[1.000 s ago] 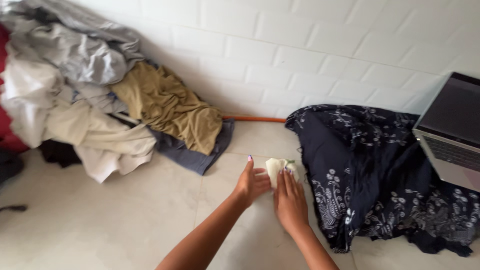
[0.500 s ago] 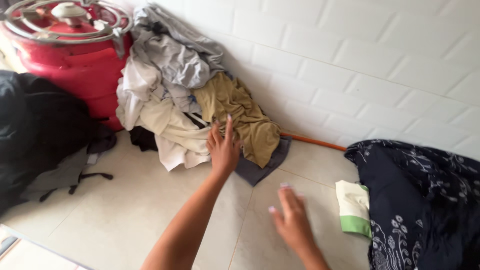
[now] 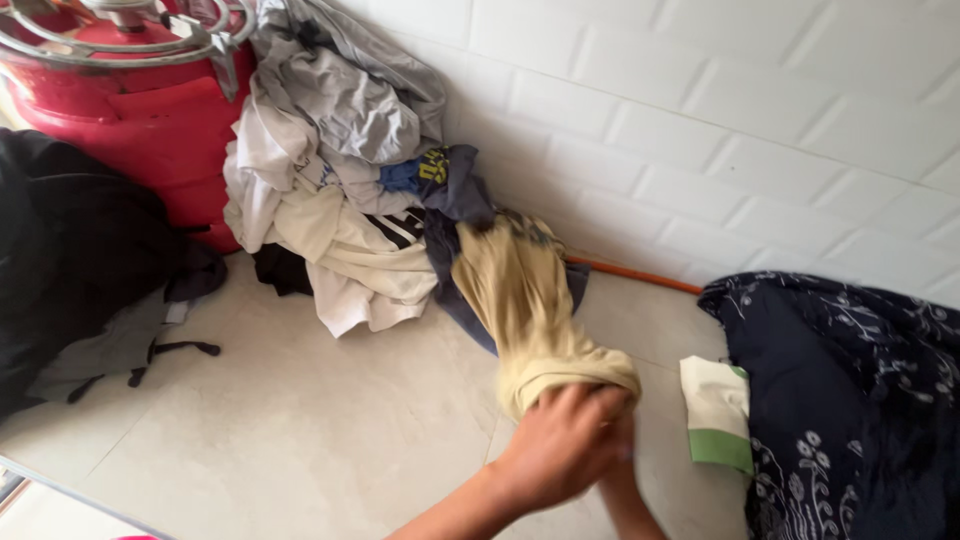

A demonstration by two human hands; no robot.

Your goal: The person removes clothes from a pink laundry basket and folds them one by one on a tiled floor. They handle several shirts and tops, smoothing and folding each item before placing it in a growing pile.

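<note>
A: At the near edge of the floor (image 3: 300, 440), your left hand (image 3: 560, 445) is closed in a fist around the bunched end of the tan garment (image 3: 525, 305). It stretches from your grip up and away to the heap of clothes (image 3: 330, 190) against the white brick wall (image 3: 700, 130), so its far end is not yet free of the heap.

B: And your right hand?

A: Your right hand (image 3: 622, 470) sits just behind the left, mostly hidden by it. I cannot tell whether it is open or also gripping the cloth.

B: So how far along are you?

A: By my reading, only a little way. One small folded piece, white with a green band (image 3: 715, 415), lies flat on the floor to the right, touching the edge of the dark floral cloth (image 3: 850, 400). That looks like finished work. The tan garment is only being drawn out, crumpled and unfolded.

B: What is left?

A: Most of it, I judge. The heap holds grey, cream and navy pieces, leaning on the red gas cylinder (image 3: 130, 110) at the far left. A black bundle (image 3: 70, 260) lies on the floor at the left as well.
</note>
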